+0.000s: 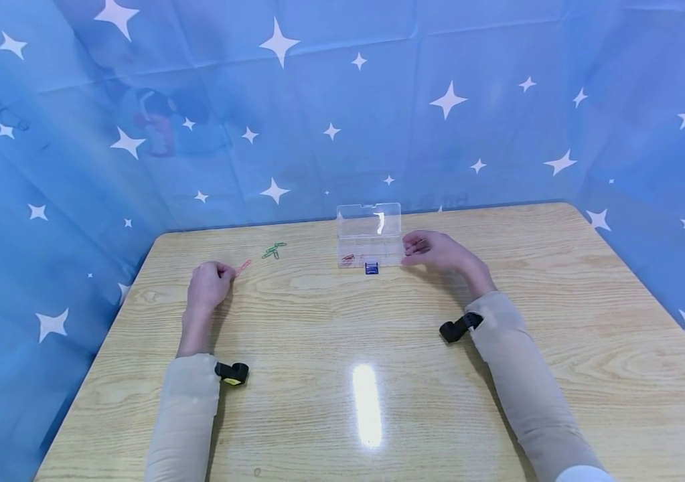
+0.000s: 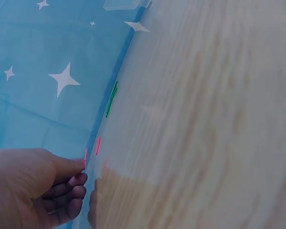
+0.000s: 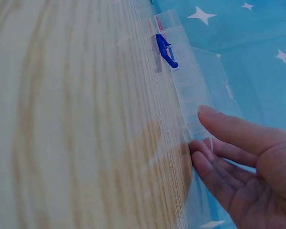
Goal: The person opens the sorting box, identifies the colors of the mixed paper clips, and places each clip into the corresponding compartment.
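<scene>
Thumb and fingertips of my left hand [image 1: 208, 286] pinch a pink paper clip [image 2: 86, 156] at the left side of the table. Just beyond the fingertips lies another pink paper clip [image 2: 98, 145]. A small group of green paper clips [image 1: 273, 250] lies farther up and to the right. My right hand [image 1: 438, 251] holds the right end of a clear plastic box [image 1: 372, 249], thumb toward the near corner and fingers curled at the end. The box's lid [image 1: 359, 221] stands raised at the back. Red paper clips [image 1: 347, 259] sit in its left compartment.
A blue latch [image 1: 371, 268] sticks out from the box's front. The wooden table [image 1: 312, 348] reaches back to a blue star-patterned cloth [image 1: 318, 100]. Black wrist cameras [image 1: 461, 327] are strapped on both sleeves.
</scene>
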Demonstrator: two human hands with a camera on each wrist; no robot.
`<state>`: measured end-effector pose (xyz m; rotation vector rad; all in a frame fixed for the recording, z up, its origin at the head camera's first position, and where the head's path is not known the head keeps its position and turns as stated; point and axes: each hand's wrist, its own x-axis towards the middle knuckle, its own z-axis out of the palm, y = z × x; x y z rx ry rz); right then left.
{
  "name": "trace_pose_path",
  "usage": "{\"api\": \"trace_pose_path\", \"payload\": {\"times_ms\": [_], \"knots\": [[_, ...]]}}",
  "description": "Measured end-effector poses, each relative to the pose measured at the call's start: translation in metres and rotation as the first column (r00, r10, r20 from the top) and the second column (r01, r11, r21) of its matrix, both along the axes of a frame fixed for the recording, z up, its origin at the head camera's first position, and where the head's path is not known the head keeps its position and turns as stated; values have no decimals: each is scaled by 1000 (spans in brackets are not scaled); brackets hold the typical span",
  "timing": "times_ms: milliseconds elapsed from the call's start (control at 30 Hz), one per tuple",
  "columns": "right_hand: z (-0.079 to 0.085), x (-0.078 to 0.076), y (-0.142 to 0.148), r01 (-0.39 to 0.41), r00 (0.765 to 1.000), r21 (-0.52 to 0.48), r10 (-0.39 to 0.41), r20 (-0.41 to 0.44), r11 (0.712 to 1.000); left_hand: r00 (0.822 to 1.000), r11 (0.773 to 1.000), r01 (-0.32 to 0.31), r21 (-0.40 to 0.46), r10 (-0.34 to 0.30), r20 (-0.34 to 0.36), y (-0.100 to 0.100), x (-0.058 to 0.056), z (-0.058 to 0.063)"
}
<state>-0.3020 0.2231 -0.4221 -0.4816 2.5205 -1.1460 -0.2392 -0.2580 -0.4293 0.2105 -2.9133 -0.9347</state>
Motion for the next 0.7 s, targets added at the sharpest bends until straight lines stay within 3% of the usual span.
{"api": "trace_pose_path", "payload": {"times_ms": [700], "knots": [[1, 1, -1, 3, 1000, -8, -3, 7, 1000, 992, 994, 96, 54, -92, -85, 30, -5, 13]]}}
